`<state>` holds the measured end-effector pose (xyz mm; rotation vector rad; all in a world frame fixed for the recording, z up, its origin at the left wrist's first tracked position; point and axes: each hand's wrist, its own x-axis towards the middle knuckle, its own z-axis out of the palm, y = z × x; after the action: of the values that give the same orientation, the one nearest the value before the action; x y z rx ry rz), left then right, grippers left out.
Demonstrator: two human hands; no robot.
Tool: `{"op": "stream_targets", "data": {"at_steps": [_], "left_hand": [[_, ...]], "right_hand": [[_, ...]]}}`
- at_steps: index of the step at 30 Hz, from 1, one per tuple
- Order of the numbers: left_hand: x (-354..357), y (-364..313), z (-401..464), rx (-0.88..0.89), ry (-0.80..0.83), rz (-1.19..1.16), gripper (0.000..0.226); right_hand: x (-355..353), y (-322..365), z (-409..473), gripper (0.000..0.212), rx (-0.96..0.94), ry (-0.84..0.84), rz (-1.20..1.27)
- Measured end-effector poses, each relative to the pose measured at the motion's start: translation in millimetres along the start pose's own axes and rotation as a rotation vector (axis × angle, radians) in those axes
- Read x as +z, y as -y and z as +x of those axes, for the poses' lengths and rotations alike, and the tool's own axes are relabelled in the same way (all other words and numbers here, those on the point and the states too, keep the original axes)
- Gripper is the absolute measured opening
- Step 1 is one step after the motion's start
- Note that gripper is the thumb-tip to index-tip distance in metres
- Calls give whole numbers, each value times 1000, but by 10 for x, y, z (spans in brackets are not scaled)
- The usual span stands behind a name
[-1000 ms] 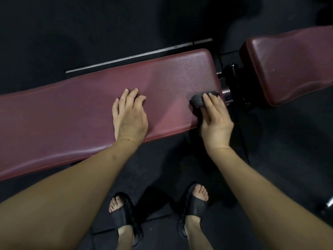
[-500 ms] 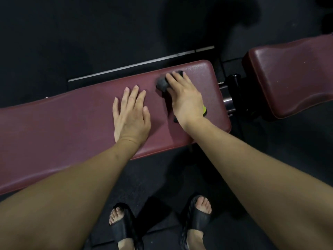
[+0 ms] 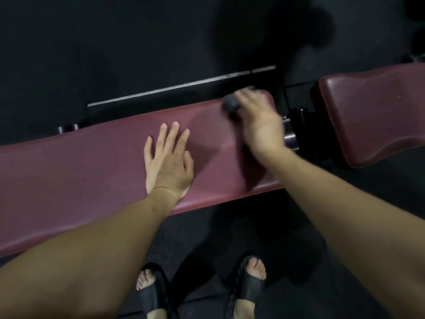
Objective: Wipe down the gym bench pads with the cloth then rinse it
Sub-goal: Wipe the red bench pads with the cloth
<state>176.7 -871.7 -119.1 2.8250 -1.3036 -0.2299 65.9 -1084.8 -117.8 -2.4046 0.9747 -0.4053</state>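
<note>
Head view: right hand [image 3: 259,120] presses the balled cloth [image 3: 231,105] onto the long pad [image 3: 92,169], whose unwiped length runs toward 9 o'clock; left hand [image 3: 169,162] lies flat, fingers straight.

The left hand [image 3: 169,164] lies flat on the maroon pad [image 3: 92,171] while the right hand [image 3: 259,120] (blurred) presses a dark cloth [image 3: 230,104] near its far corner.

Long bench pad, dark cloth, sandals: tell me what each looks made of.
Long bench pad: maroon vinyl or faux leather, judging by its fine grain and dull sheen. Dark cloth under the right hand: soft bunched fabric, too blurred for more. Sandals: black matte rubber or foam, moulded straps.
</note>
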Motion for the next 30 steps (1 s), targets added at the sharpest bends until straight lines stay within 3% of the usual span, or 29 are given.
{"op": "stream_targets", "data": {"at_steps": [3,5,7,9,11,16,21,23,26,30], "left_hand": [[14,-2,10,-2,13,13,57],[21,9,22,-1,13,20,57],[22,11,19,1,15,16,58],[22,14,21,3,19,39,59],[20,17,29,13,31,68,60],[20,37,21,13,44,107,59],[25,25,22,12,41,75,59],[25,23,17,11,35,73,59],[21,18,24,5,33,63,59],[33,8,20,11,27,76,60]], "right_hand": [[-169,-265,88,41,228,-108,-12],[-58,-47,147,41,294,-141,0],[205,337,191,42,193,-119,11],[422,651,170,41,-7,6,-4],[379,593,185,40,-129,99,-15],[-106,-144,207,37,56,-65,-58],[36,54,216,38,228,-221,-38],[140,238,184,38,171,-216,-40],[254,503,42,38,0,-49,-41],[125,164,140,40,-101,31,-32]]}}
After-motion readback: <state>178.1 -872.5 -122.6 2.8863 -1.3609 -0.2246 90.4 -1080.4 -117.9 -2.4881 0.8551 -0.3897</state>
